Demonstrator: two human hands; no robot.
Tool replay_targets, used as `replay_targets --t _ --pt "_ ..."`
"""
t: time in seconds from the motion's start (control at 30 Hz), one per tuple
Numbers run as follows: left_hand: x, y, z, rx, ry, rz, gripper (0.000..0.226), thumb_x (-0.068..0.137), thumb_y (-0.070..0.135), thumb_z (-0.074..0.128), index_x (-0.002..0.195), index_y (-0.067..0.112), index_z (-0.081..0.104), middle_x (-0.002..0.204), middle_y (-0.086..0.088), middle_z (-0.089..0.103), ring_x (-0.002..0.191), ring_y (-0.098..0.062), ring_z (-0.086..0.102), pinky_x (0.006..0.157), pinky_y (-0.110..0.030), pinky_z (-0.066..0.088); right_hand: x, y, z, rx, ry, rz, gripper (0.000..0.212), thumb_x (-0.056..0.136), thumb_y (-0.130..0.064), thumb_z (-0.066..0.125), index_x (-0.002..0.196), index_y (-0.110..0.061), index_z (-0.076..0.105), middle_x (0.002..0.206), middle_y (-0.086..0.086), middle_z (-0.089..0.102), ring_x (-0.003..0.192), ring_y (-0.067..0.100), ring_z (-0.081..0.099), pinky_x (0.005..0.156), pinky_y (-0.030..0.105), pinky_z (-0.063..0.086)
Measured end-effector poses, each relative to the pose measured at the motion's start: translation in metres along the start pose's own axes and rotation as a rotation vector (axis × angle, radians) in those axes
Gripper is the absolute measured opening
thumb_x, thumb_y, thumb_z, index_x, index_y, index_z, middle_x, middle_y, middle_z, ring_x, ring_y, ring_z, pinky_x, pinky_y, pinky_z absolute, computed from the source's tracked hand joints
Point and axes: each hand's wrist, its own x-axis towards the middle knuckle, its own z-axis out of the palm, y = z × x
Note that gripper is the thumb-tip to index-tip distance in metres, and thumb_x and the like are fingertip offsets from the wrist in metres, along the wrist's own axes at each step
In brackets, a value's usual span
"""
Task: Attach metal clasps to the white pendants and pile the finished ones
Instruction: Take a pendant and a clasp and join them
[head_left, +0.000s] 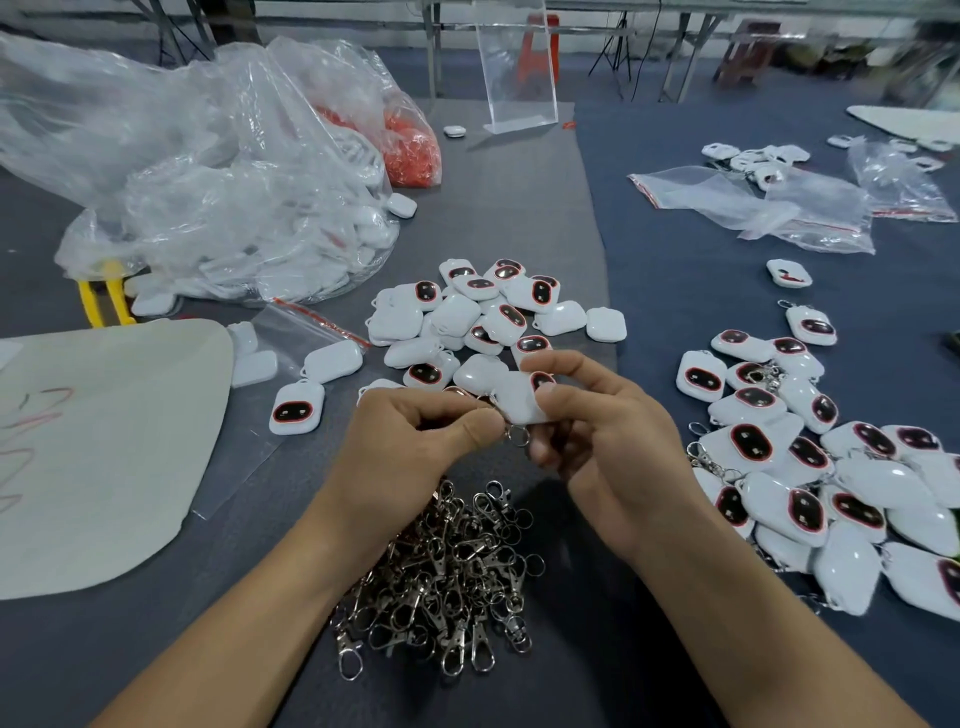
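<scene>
White glossy pendant (519, 401) (rounded corners) against metal clasp (518, 435)

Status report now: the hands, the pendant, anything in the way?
Left hand pinches clasp. Right hand holds pendant. Clasp meets pendant, join hidden by fingers. Nothing blocks the hands.

Your table (691, 270) is covered in dark blue cloth, with a lighter grey mat (509, 208) running toward 12 o'clock. Past its far edge: grey metal legs (431, 52) at 12, red stool (540, 49) beside them, brown stool (748, 52) at 1 o'clock. Even, soft light.
</scene>
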Motion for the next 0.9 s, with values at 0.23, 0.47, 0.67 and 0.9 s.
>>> replay_targets --t 0.23,0.47,0.67,0.9 --pt "-0.001 -0.003 0.0 -0.013 0.006 0.009 0.012 0.077 0.034 0.081 0.076 0.022 0.082 0.06 0.005 0.057 0.059 -0.007 0.044 0.058 -0.025 0.036 -0.002 0.002 0.001 -0.062 -0.04 -0.092 0.034 0.087 0.012 0.057 0.09 -0.016 0.076 0.066 0.012 0.06 0.045 0.018 0.047 0.046 0.027 0.039" --pt "-0.003 -0.004 -0.006 0.749 -0.045 0.483 0.021 0.085 0.018 0.068 0.066 0.01 0.071 0.063 0.006 0.054 0.064 -0.01 0.051 0.062 -0.026 0.04 -0.006 0.006 0.002 -0.346 -0.003 -0.343 0.021 0.078 -0.001 0.065 0.086 -0.017 0.075 0.065 0.004 0.06 0.051 0.015 0.041 0.045 0.023 0.033" --pt "-0.004 -0.006 -0.005 0.683 0.048 0.38 0.009 0.08 0.025 0.071 0.077 0.021 0.078 0.067 0.011 0.064 0.065 -0.005 0.055 0.061 -0.015 0.038 -0.008 0.01 0.007 -0.5 0.048 -0.435 0.023 0.087 -0.001 0.063 0.091 -0.02 0.075 0.061 -0.001 0.061 0.046 0.013 0.046 0.045 0.024 0.038" --pt "0.002 -0.002 -0.003 -0.202 -0.138 -0.109 0.011 0.078 0.014 0.071 0.078 0.013 0.082 0.061 0.006 0.062 0.057 -0.006 0.049 0.054 -0.015 0.04 -0.001 0.003 0.005 0.096 -0.002 0.069 0.024 0.079 0.0 0.058 0.092 -0.008 0.077 0.067 0.015 0.061 0.04 0.017 0.045 0.043 0.025 0.037"
